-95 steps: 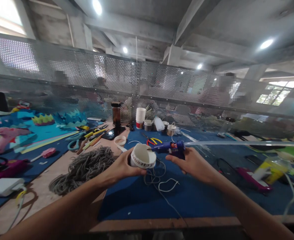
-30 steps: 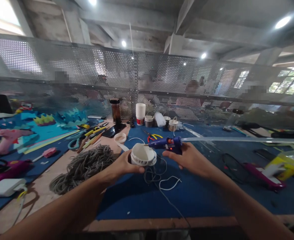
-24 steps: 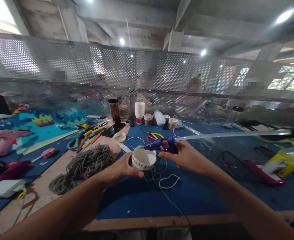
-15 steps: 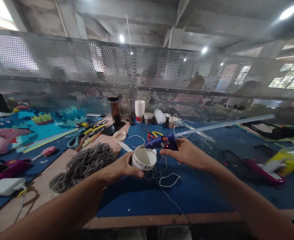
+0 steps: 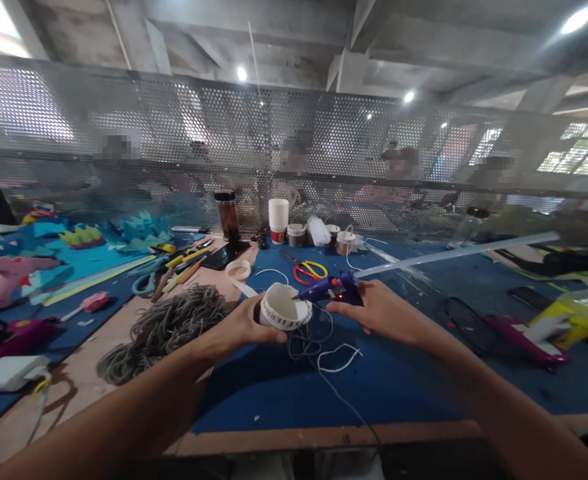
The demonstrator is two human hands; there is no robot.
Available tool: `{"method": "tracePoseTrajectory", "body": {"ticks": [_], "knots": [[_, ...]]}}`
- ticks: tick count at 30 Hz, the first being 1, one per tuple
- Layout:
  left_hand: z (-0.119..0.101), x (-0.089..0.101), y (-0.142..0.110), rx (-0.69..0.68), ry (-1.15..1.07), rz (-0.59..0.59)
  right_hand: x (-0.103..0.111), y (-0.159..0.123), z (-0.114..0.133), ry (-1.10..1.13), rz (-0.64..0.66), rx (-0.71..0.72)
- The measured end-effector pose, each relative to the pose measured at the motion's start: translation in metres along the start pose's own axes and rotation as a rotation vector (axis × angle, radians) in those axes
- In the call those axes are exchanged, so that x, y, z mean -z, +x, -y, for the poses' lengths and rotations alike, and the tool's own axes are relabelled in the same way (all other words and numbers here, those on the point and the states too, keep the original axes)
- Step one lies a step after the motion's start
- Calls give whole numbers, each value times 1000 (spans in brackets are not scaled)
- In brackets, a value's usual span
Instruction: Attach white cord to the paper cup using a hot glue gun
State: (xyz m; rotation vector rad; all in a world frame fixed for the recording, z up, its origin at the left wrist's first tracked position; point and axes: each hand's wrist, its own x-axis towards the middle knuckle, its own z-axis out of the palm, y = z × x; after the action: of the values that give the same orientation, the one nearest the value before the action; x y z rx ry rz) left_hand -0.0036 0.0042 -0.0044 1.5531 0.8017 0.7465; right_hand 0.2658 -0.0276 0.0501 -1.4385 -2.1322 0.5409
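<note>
My left hand (image 5: 248,323) is closed round a white paper cup (image 5: 280,313), its mouth tipped up toward me. A printed ribbon circles the cup near the rim and runs back to a ribbon roll (image 5: 239,269) lying behind it. My right hand (image 5: 374,305) grips a blue hot glue gun (image 5: 331,288) with a small red light lit. From the gun's rear a long translucent glue stick (image 5: 454,255) sticks out to the right. The gun's nozzle is at the cup's right rim; whether it touches cannot be made out.
A heap of grey cord (image 5: 169,333) lies left of the cup. Behind are red-yellow scissors (image 5: 310,271), a phone (image 5: 227,255), a dark bottle (image 5: 228,217) and stacked paper cups (image 5: 279,220). A pink glue gun (image 5: 14,277) rests far left, a purple glue gun (image 5: 529,341) at right.
The cup has turned and tilted slightly in my left hand. The glue gun's nozzle has shifted right, from the back of the cup's rim toward its right side.
</note>
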Motion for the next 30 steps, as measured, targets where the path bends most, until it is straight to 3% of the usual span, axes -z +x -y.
{"method": "tracePoseTrajectory", "body": {"ticks": [9,18,25,30], "knots": [[8,2,4,-86,37,-69,1,-4,0,30,-10,-27],[10,0,5,-219,265,-258,-12,-17,4,150,10,-52],[20,1,12,-269,137,-264,-6,-3,-1,258,-49,-51],[12,1,18,-222,119,-277,-11,8,-4,354,-42,-19]]}}
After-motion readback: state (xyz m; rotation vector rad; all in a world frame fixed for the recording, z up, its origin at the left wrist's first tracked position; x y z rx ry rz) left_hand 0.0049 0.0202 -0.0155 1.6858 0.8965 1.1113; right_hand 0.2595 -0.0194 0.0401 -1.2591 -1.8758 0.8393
